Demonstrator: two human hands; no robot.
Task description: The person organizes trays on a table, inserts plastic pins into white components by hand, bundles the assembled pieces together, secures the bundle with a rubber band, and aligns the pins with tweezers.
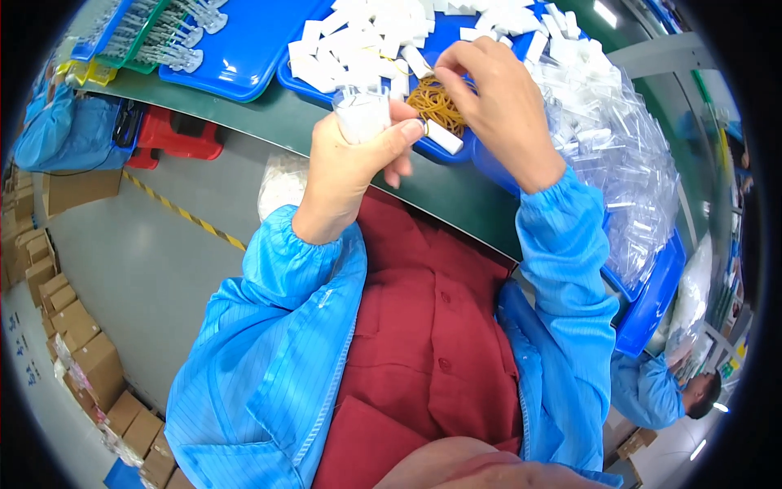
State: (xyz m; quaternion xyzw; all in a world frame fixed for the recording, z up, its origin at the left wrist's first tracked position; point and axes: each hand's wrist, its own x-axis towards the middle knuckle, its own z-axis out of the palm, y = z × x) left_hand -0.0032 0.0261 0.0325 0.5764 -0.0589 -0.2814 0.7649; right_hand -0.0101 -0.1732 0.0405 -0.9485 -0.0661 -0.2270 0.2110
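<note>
My left hand [346, 167] is closed around a clear and whitish plastic piece [362, 114], its upper end showing above the fingers. The thumb presses toward the fingertips. Just beyond that thumb lies a short white block [444, 137] at the tray's near edge. A heap of yellow-brown rubber bands [434, 102] sits between my hands in the blue tray [297, 88]. My right hand [497, 94] is over the right side of this heap, thumb and forefinger curled together. Whatever is between those fingertips is too small to make out.
White blocks [358, 41] are piled in the tray behind my hands. To the right, clear plastic pieces [627, 187] form a large heap. A blue tray [236, 49] and clear parts in a green tray [134, 49] stand left. A co-worker [652, 391] is at lower right.
</note>
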